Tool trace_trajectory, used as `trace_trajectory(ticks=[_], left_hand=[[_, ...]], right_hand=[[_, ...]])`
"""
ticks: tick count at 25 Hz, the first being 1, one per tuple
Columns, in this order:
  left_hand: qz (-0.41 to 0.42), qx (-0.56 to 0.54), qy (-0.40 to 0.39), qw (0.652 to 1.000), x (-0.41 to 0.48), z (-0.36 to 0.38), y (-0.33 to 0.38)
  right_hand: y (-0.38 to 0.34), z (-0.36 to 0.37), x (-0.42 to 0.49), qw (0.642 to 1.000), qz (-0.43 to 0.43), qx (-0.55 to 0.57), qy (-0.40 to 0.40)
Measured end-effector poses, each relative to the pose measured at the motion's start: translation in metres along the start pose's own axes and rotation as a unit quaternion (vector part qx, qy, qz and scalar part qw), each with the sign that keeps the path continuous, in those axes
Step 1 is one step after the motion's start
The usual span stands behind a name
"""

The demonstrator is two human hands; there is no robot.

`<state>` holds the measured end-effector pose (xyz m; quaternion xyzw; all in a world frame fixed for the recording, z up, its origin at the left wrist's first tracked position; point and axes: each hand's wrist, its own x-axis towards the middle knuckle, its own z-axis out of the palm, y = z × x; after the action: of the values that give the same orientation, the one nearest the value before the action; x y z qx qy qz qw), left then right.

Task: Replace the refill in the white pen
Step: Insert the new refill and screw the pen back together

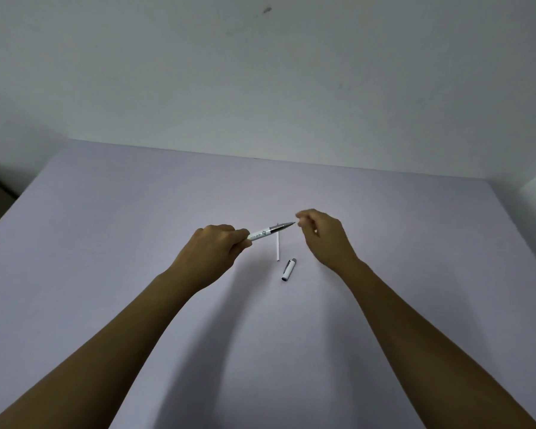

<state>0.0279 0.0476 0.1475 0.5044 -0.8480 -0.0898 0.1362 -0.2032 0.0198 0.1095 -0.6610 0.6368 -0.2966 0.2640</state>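
My left hand (214, 246) grips the white pen (268, 231) by its barrel, held above the table with its grey metal tip pointing right. My right hand (324, 235) hovers just right of that tip, fingers loosely curled and apart, holding nothing and a small gap away from the tip. A thin white refill (278, 248) lies on the table below the pen, running near to far. The white pen cap (289, 270) with a grey end lies just right of the refill, nearer to me.
The pale lilac table (136, 243) spreads wide around the hands. A plain wall rises behind its far edge. A dark object sits off the left edge, and a white object lies beyond the right corner.
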Motion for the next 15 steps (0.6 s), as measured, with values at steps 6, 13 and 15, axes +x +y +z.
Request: trace_trajectory(ticks=[6, 13, 15], left_hand=[[-0.027, -0.008, -0.018, 0.999, -0.01, 0.009, -0.02], [-0.053, -0.01, -0.053, 0.997, -0.022, 0.025, -0.038], [-0.057, -0.012, -0.056, 0.997, -0.022, 0.027, -0.04]], right_hand=[[0.051, 0.068, 0.004, 0.973, 0.194, -0.113, -0.047], [0.062, 0.099, 0.002, 0.953, 0.289, -0.078, -0.035], [0.06, 0.093, 0.007, 0.95, 0.308, -0.047, -0.03]])
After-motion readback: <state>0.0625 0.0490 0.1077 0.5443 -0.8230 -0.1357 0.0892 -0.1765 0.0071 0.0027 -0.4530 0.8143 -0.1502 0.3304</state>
